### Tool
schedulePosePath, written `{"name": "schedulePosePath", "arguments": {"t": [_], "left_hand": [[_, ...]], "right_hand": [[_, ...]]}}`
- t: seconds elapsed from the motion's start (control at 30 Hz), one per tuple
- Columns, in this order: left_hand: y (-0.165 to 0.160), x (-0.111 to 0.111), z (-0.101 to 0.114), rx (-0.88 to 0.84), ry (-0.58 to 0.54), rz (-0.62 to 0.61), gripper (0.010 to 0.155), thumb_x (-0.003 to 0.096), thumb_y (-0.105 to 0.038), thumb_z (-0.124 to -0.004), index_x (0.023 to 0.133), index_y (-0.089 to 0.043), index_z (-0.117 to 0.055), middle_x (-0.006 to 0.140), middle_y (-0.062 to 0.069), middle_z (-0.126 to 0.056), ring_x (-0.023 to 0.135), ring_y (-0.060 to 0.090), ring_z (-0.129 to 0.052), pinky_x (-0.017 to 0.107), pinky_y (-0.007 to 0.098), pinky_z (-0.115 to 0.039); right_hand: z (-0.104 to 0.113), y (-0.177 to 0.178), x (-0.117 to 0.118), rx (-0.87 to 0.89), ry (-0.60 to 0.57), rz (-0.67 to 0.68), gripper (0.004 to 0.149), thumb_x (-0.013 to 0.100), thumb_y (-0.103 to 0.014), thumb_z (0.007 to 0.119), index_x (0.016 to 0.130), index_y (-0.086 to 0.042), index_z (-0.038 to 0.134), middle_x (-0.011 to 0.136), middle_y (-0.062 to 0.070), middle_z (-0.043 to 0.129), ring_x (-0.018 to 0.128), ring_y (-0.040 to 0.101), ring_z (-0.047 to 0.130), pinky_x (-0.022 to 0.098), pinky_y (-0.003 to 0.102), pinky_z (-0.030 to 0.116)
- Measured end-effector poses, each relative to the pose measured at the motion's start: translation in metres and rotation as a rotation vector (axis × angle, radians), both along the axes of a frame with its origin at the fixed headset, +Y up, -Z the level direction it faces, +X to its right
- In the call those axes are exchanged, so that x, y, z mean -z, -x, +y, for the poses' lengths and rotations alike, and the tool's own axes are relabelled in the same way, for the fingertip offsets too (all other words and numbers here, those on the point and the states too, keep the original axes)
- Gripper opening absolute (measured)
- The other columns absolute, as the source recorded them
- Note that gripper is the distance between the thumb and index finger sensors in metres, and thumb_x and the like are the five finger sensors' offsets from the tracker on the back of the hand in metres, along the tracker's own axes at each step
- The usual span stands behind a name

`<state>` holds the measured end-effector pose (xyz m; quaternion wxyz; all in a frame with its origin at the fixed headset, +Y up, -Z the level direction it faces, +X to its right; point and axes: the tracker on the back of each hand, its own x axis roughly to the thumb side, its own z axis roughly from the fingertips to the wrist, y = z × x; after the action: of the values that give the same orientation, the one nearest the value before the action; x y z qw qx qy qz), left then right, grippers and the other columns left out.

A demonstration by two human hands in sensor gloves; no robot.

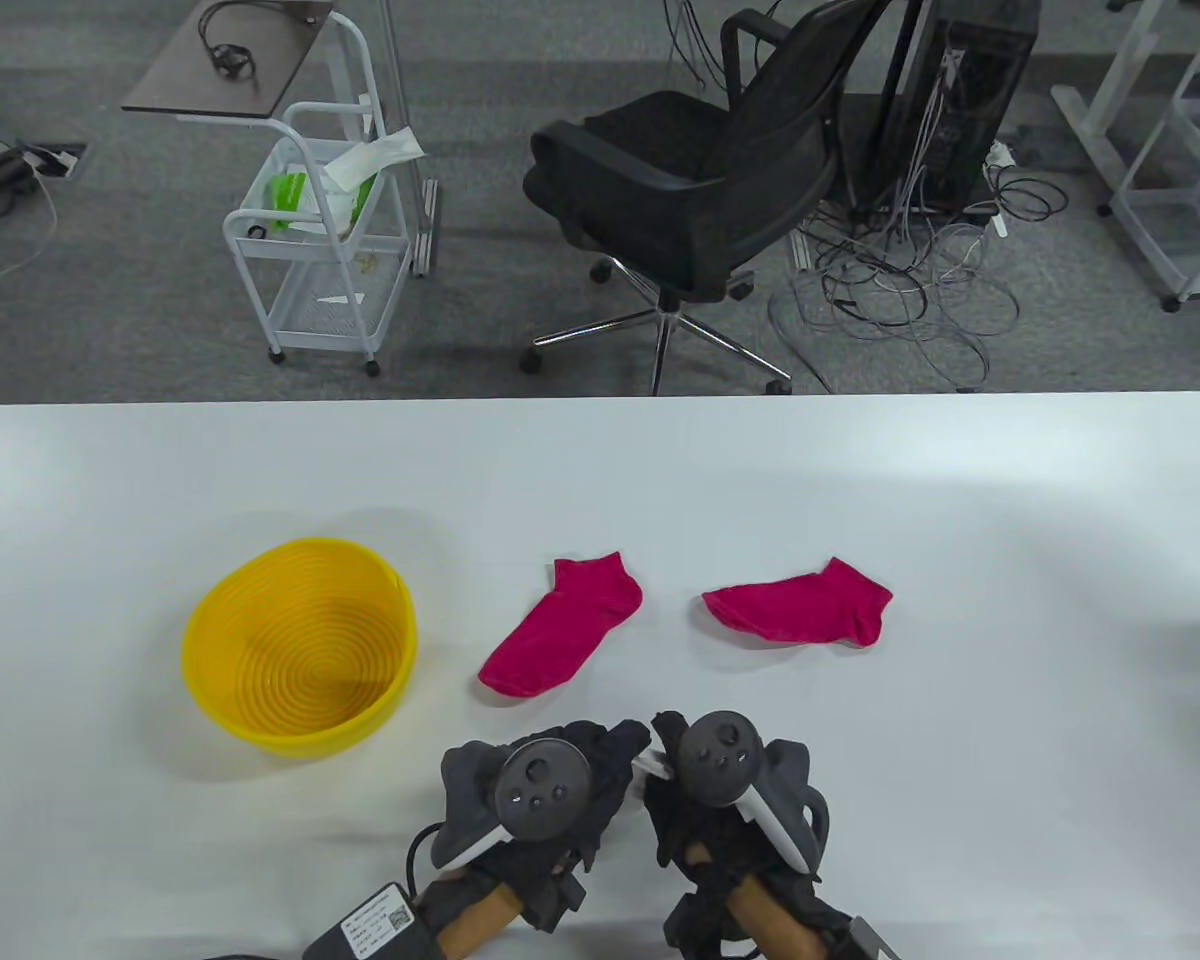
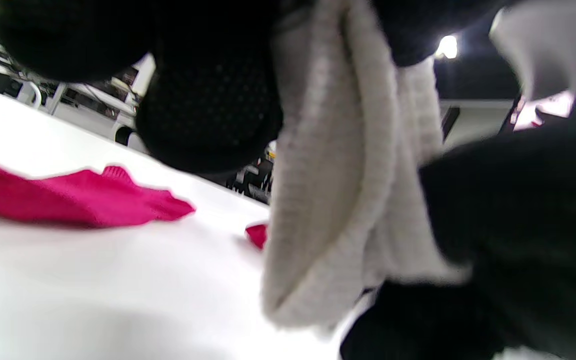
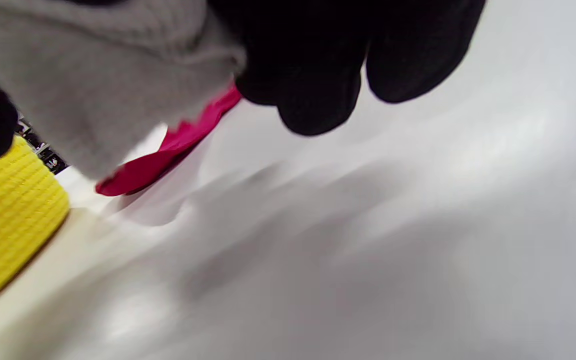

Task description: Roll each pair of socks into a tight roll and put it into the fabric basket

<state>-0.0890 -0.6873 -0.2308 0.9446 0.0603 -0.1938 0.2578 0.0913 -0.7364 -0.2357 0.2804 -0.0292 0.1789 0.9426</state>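
1. Far left on the table (image 1: pixel 960 500) sits the yellow basket (image 1: pixel 222 625). It has ribbed walls and nothing in it so far. It looks light, so I'd guess a careless drop could nudge it.

2. Next over is the first pink sock (image 1: pixel 563 625), flat and lying diagonal, cuff toward the far side. Soft, limp and basically weightless, so it should bunch rather than slide. My guess is you'd start at the toe end and roll toward the cuff.

3. Down at the near edge, the left hand (image 1: pixel 535 800) and right hand (image 1: pixel 735 800) are pressed together. Between them is a pale knit sock (image 2: pixel 328 200), which shows up big in the left wrist view. Both sets of fingers are curled round it, so they're gripping it, and it's probably mid-roll. It's thicker knit than the pink ones, squashy, and likely wants to spring open unless kept pinched.

4. Right of centre is the second pink sock (image 1: pixel 800 608), flat, well apart from its mate. They'd have to be laid together first.

5. Nothing on the table blocks the way to the basket. Behind it there's an office chair (image 1: pixel 690 190), a white cart (image 1: pixel 320 250) and a cable tangle (image 1: pixel 910 290), all out of reach.
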Motion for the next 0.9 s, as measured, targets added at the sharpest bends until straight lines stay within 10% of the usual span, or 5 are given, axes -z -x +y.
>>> {"name": "schedulePosePath", "arguments": {"t": [0.4,0.9], "left_hand": [[0.024,0.018,-0.009,-0.376,0.188,0.019,0.043,0.041,-0.034,-0.072,0.081,-0.027,-0.087,0.071,0.017,-0.103,0.031,0.026,-0.115,0.02,0.04,-0.093],[0.048,0.041,-0.034,-0.6,0.485,0.006,0.047,0.0403,-0.035,-0.076,0.083,-0.022,-0.088,0.062,0.012,-0.107,0.036,0.023,-0.115,0.028,0.041,-0.092]], "right_hand": [[0.001,-0.022,0.003,0.663,0.159,-0.084,0.052,0.048,-0.025,0.075,0.097,-0.022,0.06,0.086,-0.002,0.09,0.064,0.008,0.102,0.055,0.042,0.086],[0.009,-0.016,0.004,0.836,0.23,0.166,0.042,0.048,-0.028,0.079,0.09,-0.031,0.073,0.088,-0.007,0.089,0.073,0.01,0.099,0.065,0.047,0.075]]}}
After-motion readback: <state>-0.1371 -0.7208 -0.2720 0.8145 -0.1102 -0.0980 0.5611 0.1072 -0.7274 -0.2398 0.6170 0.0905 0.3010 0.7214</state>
